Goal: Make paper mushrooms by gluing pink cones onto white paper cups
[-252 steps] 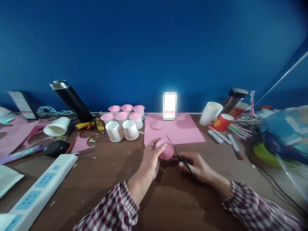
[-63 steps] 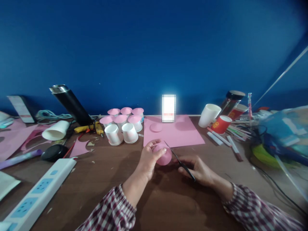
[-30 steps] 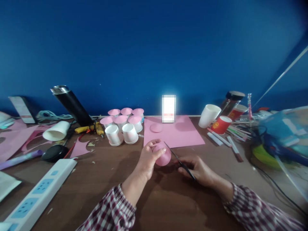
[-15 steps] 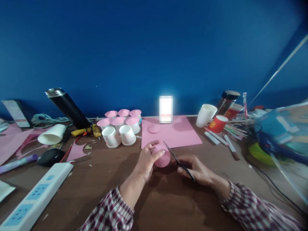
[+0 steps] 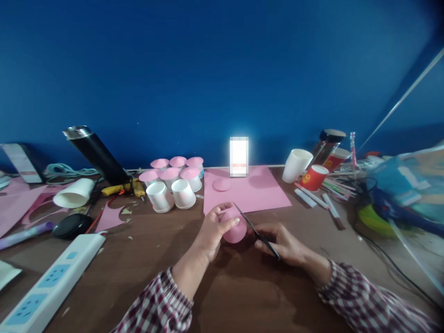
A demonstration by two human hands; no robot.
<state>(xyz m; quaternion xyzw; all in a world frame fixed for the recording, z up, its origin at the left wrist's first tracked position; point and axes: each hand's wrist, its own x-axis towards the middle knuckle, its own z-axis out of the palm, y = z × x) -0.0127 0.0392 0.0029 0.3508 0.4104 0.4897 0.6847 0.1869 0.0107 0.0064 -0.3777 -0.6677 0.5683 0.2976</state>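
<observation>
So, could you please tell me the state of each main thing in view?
Pink paper disc, pinched under a thumb
Scissors, held beside the disc; blade opening unclear
Left hand, holding the disc
Right hand, holding the scissors
Pink paper sheet, flat
Screen, upright, lit
Six back cups, topped with pink
Two front white cups, upside down
Far-left white cup, on its side
Black flask, tilted

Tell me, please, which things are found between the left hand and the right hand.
In the head view, a pink disc, held by the left hand, and scissors, held by the right hand with blades near the disc's edge, are between them.
</observation>
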